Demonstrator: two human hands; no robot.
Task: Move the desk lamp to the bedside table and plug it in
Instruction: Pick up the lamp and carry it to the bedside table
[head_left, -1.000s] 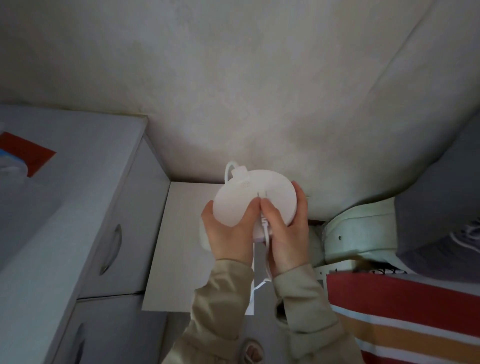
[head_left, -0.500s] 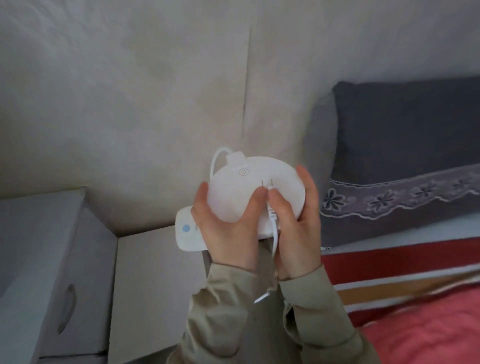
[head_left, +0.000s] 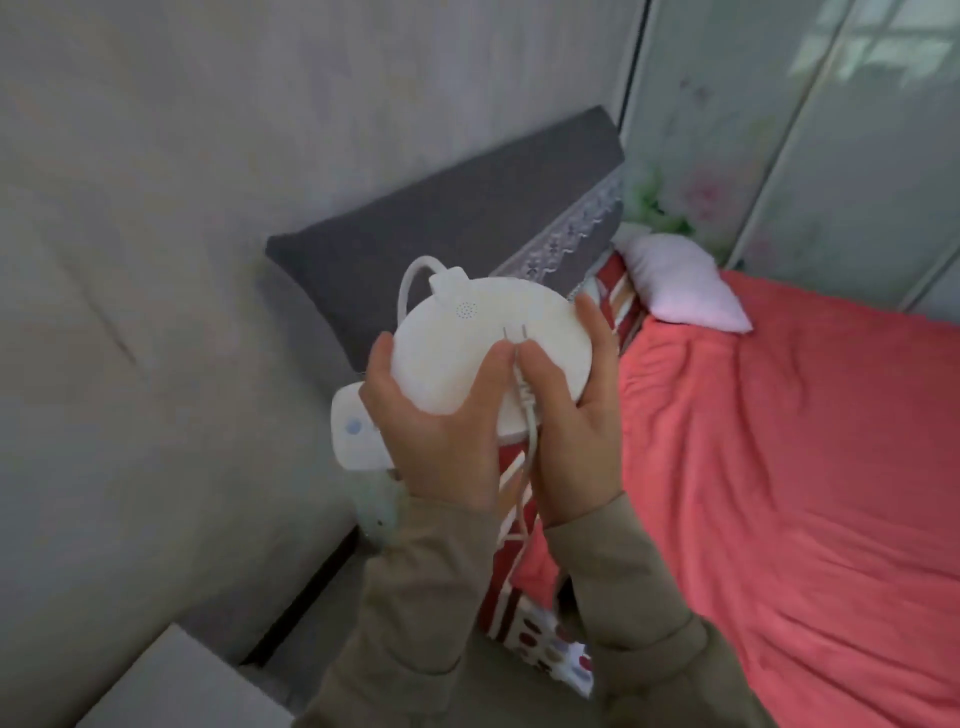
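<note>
your left hand (head_left: 431, 441) + right hand (head_left: 571, 431) clamp lamp (head_left: 483, 338) mid-frame | plug (head_left: 519, 358) pinched under thumbs | cord (head_left: 522, 499) end hidden by sleeves

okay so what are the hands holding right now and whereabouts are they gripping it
Both hands hold the white desk lamp by its round disc: left hand at the left edge, right hand at the right edge, thumbs pinning the plug against it.

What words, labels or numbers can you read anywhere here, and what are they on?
None: no readable text shows.
The white lamp, held in the left hand and right hand, bears only a patch of dots and a blue button, no letters.
The bedding shows patterns only.
</note>
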